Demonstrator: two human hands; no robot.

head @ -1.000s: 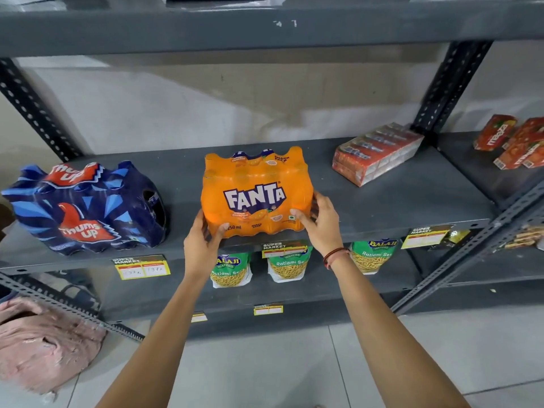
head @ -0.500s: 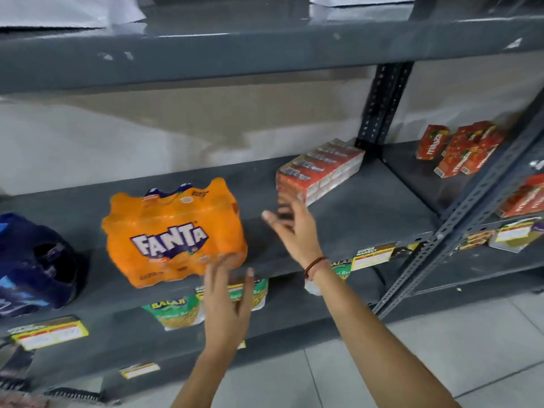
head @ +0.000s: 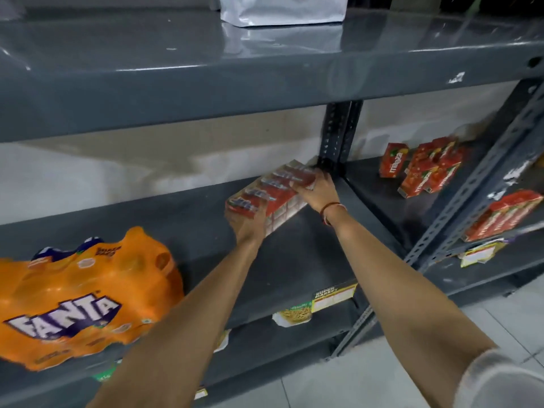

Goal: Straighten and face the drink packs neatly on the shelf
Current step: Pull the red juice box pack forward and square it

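A red shrink-wrapped pack of juice cartons (head: 272, 194) lies askew at the back right of the grey middle shelf (head: 300, 260). My left hand (head: 248, 222) grips its near left end. My right hand (head: 316, 192) holds its far right end, close to the black upright post. The orange Fanta pack (head: 85, 295) sits at the shelf's front left with its label facing out, and no hand touches it.
Loose red Maaza cartons (head: 424, 169) lie scattered on the neighbouring shelf to the right, with another red pack (head: 500, 214) nearer its front edge. A silver bag (head: 282, 10) stands on the upper shelf. Snack bags (head: 294, 313) hang below. Price tags line the shelf edge.
Both hands let go of the Fanta pack and moved right to the red carton pack, which they now hold. The view has swung to the right, so the blue pack is out of sight.
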